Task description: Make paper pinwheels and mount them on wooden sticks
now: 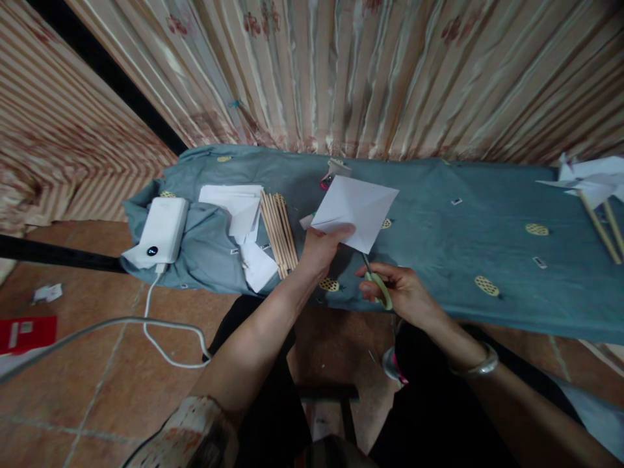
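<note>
A square white paper [358, 208] is held at its lower left by my left hand [324, 247], the thumb lying on top of it. In my right hand [402, 289] are scissors with light green handles [377, 286], fingers closed around the loops. Their blades point up at the lower corner of the paper, and the tips are hidden by it or too small to make out. Left of my left hand lie a bundle of thin wooden sticks [279, 231] and several loose white papers [238, 211].
A white power bank [166, 227] with a cable lies on the blue cloth [439, 247] at the left. Paper pinwheels [592, 179] on sticks are at the far right. A small clip-like object [336, 170] sits behind the paper. Curtains [312, 78] hang behind.
</note>
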The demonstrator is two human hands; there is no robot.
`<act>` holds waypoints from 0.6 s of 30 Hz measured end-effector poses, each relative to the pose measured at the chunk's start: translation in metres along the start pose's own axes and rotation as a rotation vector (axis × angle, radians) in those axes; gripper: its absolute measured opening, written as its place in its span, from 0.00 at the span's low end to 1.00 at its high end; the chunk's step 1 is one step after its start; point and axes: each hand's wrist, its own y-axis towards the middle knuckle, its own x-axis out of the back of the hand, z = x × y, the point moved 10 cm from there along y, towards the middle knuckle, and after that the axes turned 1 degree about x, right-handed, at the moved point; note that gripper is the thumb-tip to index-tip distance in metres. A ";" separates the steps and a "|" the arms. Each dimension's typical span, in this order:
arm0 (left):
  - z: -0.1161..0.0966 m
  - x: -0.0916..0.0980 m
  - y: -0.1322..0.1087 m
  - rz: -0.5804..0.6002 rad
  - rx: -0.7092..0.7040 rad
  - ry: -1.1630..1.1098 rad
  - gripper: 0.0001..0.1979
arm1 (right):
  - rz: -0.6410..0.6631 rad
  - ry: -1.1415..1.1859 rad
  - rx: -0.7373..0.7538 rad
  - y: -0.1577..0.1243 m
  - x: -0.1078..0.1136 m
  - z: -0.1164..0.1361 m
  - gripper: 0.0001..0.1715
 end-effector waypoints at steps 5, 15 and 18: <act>-0.011 0.010 0.004 -0.043 -0.012 0.002 0.12 | 0.023 -0.018 -0.044 -0.004 0.003 -0.004 0.26; -0.014 0.011 0.001 0.003 0.001 0.016 0.17 | -0.250 -0.021 0.121 0.001 0.064 0.024 0.28; -0.009 0.007 0.001 0.061 -0.010 0.062 0.15 | -0.333 0.056 0.165 0.002 0.078 0.028 0.29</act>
